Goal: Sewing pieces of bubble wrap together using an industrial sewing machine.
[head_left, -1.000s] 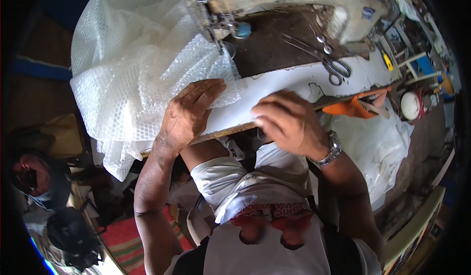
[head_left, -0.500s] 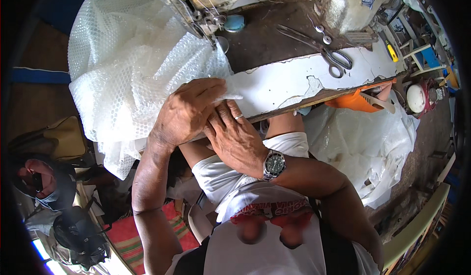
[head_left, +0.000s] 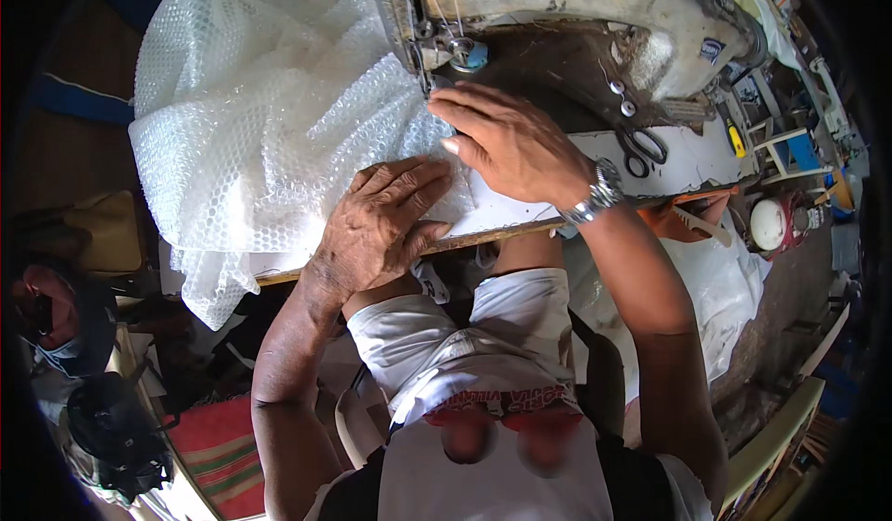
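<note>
A big bunched sheet of clear bubble wrap (head_left: 269, 112) covers the left half of a worn white sewing table (head_left: 688, 159). My left hand (head_left: 381, 228) lies flat on the wrap's near edge at the table's front rim, fingers spread. My right hand (head_left: 506, 140), with a metal wristwatch (head_left: 599, 191), presses the wrap just in front of the needle area (head_left: 437, 61) of an old cream sewing machine (head_left: 595, 10). Neither hand grips anything.
Scissors (head_left: 641, 145) lie on the table right of my right hand. An orange object (head_left: 683, 219) sticks out below the table edge. White plastic sheeting (head_left: 715, 289) hangs at the right. Another person (head_left: 56, 326) sits at the far left. A striped mat (head_left: 218, 447) lies on the floor.
My right hand has moved from the table's front edge beside the left hand up to the needle. The left hand stays on the wrap.
</note>
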The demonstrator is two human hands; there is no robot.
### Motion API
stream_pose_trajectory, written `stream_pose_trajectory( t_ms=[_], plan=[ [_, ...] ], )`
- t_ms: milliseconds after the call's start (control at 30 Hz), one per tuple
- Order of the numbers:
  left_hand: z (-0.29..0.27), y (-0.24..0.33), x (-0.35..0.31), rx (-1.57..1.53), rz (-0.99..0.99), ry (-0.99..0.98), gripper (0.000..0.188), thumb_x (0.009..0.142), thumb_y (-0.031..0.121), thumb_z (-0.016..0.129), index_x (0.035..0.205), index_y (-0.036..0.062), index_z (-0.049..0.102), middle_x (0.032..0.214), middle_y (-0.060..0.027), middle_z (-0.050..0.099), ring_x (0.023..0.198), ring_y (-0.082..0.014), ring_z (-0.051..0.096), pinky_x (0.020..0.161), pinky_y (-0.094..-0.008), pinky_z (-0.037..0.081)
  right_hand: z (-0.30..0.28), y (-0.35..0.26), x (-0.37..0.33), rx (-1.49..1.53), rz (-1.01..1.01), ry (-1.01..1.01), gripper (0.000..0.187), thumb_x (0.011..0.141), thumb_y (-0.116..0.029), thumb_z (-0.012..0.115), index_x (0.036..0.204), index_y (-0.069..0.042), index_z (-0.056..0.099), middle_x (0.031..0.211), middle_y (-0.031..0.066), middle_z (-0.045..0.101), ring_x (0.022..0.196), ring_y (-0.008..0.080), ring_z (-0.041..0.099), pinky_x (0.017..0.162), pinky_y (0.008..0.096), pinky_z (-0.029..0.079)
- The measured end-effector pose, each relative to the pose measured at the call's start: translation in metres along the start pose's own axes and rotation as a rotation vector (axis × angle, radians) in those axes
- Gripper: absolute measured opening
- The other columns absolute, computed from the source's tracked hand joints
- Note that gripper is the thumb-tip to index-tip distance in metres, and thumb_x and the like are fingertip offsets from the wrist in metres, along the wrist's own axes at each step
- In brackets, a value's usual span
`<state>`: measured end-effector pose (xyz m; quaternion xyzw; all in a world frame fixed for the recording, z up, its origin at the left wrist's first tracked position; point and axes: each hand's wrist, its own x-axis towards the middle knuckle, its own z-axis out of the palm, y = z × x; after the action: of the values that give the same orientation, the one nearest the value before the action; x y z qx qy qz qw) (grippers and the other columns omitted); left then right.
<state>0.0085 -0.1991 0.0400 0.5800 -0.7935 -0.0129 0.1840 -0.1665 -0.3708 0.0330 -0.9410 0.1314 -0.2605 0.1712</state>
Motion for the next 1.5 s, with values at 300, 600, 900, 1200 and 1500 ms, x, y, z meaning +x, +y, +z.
stream_pose_trajectory(
  t_ms=[300, 600, 900, 1200, 1500],
  plan=[
    [0.003, -0.004, -0.002, -0.065, -0.017, 0.016, 0.056, 0.090, 0.039, 0.076, 0.134, 0.0056, 0.068, 0.139, -0.0103, 0.064, 0.131, -0.0298, 0.058, 0.112, -0.0444, 0.044, 0.025, 0.000, -0.013, -0.342, 0.022, -0.128, 0.043, 0.104, -0.031, 0.052, 0.140, -0.011, 0.064, 0.156, 0.0047, 0.055, 0.143, 0.0251, 0.052, 0.118, 0.0598, 0.036],
    [0.004, 0.005, -0.009, -0.006, -0.021, 0.070, 0.059, 0.089, 0.045, 0.076, 0.135, 0.0085, 0.069, 0.143, -0.0127, 0.059, 0.130, -0.0340, 0.058, 0.109, -0.0461, 0.046, -0.016, -0.004, -0.003, 0.254, 0.192, -0.172, 0.043, 0.106, -0.020, 0.051, 0.143, -0.001, 0.058, 0.155, 0.0154, 0.054, 0.140, 0.0338, 0.055, 0.119, 0.0472, 0.041],
    [0.008, -0.003, -0.010, 0.013, -0.005, 0.053, 0.062, 0.088, 0.051, 0.075, 0.136, 0.0118, 0.070, 0.148, -0.0142, 0.056, 0.137, -0.0345, 0.053, 0.112, -0.0475, 0.046, 0.004, -0.036, -0.052, -0.307, 0.088, -0.285, 0.058, 0.103, -0.038, 0.053, 0.152, -0.007, 0.052, 0.163, 0.0087, 0.045, 0.153, 0.0256, 0.038, 0.125, 0.0595, 0.023],
    [-0.003, -0.005, -0.007, 0.089, -0.018, -0.088, 0.089, 0.077, 0.061, 0.081, 0.147, 0.0115, 0.057, 0.154, -0.0124, 0.051, 0.141, -0.0315, 0.050, 0.111, -0.0466, 0.044, 0.007, -0.046, -0.058, -0.344, 0.077, -0.168, 0.054, 0.100, -0.030, 0.055, 0.145, 0.001, 0.056, 0.161, 0.0120, 0.046, 0.153, 0.0279, 0.036, 0.124, 0.0576, 0.028],
    [-0.011, -0.023, -0.004, -0.041, 0.060, -0.120, 0.093, 0.083, 0.073, 0.069, 0.146, 0.0068, 0.057, 0.150, -0.0123, 0.057, 0.144, -0.0276, 0.051, 0.119, -0.0492, 0.036, -0.001, -0.025, -0.054, -0.158, -0.073, -0.249, 0.048, 0.100, -0.031, 0.058, 0.136, 0.001, 0.057, 0.152, 0.0182, 0.051, 0.146, 0.0338, 0.044, 0.122, 0.0540, 0.033]
  ],
)
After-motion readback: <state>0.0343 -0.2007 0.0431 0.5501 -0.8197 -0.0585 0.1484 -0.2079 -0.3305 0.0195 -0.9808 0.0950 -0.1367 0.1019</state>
